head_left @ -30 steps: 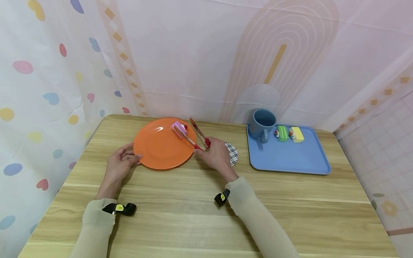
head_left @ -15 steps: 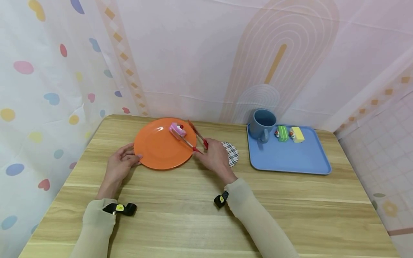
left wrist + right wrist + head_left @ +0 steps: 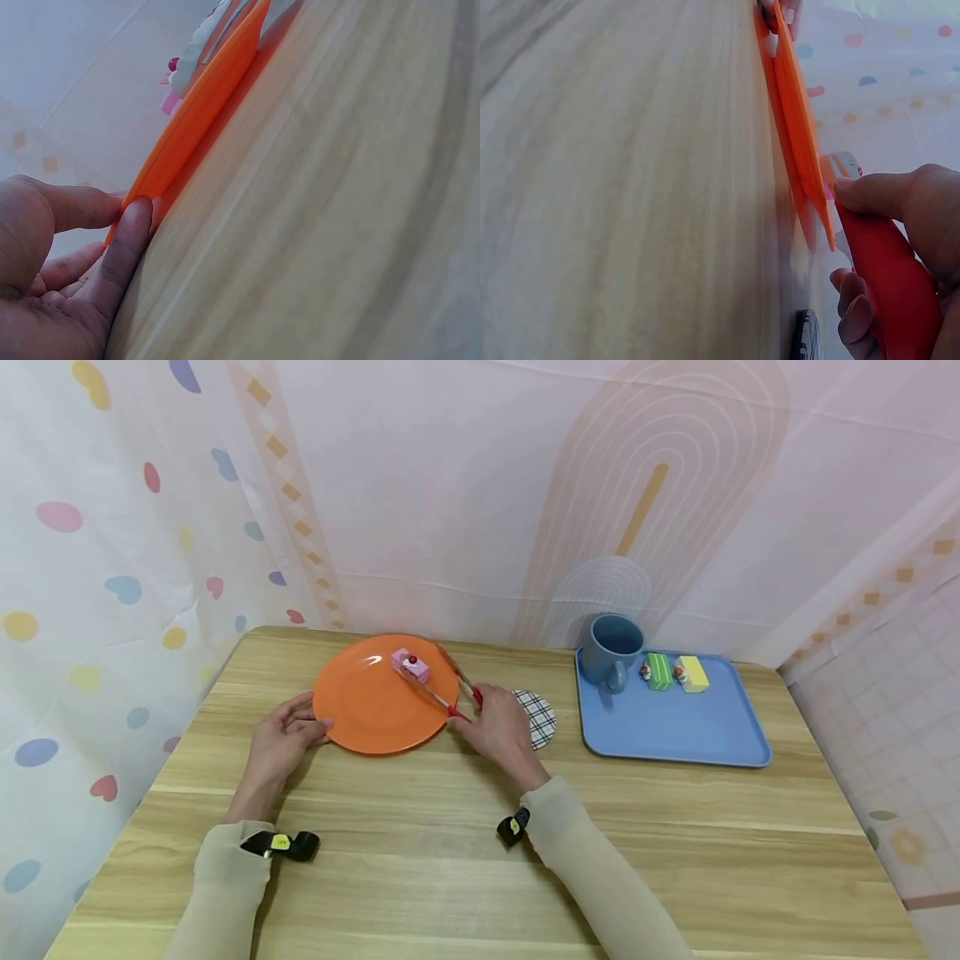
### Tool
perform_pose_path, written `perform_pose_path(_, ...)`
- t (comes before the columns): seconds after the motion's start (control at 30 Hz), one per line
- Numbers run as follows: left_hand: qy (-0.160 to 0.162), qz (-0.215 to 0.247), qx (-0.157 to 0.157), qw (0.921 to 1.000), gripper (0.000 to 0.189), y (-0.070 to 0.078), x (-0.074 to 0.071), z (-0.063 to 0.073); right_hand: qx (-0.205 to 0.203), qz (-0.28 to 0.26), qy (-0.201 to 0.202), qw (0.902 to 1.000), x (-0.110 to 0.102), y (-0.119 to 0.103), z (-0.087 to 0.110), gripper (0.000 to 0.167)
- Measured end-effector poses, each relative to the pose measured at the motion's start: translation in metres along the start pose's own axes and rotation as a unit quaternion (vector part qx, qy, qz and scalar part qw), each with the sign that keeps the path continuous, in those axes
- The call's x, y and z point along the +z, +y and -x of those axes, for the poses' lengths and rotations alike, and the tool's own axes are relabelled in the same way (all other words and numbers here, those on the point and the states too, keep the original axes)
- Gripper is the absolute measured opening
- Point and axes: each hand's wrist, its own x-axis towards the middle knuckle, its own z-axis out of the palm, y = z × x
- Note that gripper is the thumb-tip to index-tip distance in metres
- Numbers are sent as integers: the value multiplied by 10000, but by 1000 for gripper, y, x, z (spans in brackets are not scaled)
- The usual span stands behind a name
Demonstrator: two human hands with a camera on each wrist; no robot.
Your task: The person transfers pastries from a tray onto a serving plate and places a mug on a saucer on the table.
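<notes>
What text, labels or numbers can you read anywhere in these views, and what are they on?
Yellow tag on the left wrist strap: some dark marking, too small to read.
Yellow tag on the right wrist strap: too small to read.
No lettering shows on the orange plate, red tongs, blue mug, blue tray or checked coaster.

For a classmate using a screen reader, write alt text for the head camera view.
A person's right hand holds red tongs around a pink toy cake slice on an orange plate, while the left hand touches the plate's near-left rim. Farther right on the wooden table, a blue tray carries a mug and two more cake slices.
</notes>
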Motion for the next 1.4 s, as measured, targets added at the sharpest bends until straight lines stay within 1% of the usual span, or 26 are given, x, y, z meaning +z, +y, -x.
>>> perform_pose_path(0.3, -11, -14, 80, 10000, 74, 1, 1, 1, -17, -166, 42, 9999, -4, 2, 1, 63)
perform_pose_path(0.53, -12, -120, 95, 9999, 74, 2, 3, 2, 29, -308, 20, 9995, -7, 5, 5, 62)
perform_pose_path(0.73, 4, -249, 88, 9996, 74, 1, 2, 2, 65, -469, 121, 9988, -7, 9, 11, 62)
perform_pose_path(0.8, -3, -249, 70, 9997, 74, 1, 2, 3, 50, -510, 168, 9985, -8, 10, 13, 60)
perform_pose_path(0.93, -17, -186, 28, 9998, 75, 1, 1, 2, -15, -540, 266, 9982, -10, 13, 16, 48)
perform_pose_path(1.03, -3, -161, 15, 9999, 75, 0, 1, 1, -17, -571, 283, 9980, -12, 15, 19, 45)
perform_pose_path(1.17, 13, -170, 13, 9999, 75, -1, 1, 0, 4, -634, 279, 9976, -15, 18, 23, 46)
perform_pose_path(1.33, 27, -293, -1, 9996, 74, 0, 2, 2, -132, -700, 354, 9968, -19, 20, 28, 43)
perform_pose_path(1.4, 28, -307, 10, 9995, 74, 0, 2, 3, -155, -701, 372, 9967, -21, 21, 30, 44)
